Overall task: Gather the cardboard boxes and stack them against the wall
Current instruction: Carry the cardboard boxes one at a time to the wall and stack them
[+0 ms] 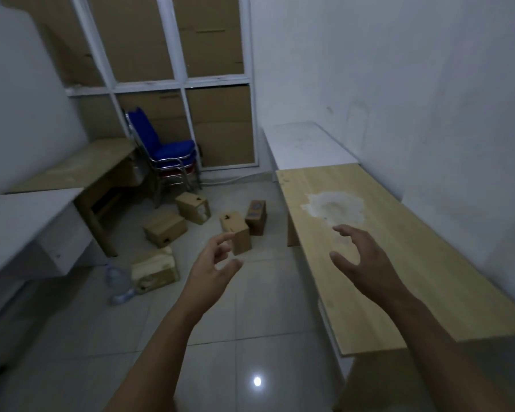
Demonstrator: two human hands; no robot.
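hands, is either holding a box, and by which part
Nothing is held: the left hand and right hand are empty, fingers loose; the cardboard boxes lie on the floor.

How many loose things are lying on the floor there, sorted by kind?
Cardboard boxes: 5
Water bottle: 1
Total: 6

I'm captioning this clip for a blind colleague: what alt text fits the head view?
A person's left hand and right hand reach forward, open and empty, toward five small cardboard boxes scattered on a tiled floor. A wooden table stands at the right; stacked blue chairs and a water bottle are at the left.
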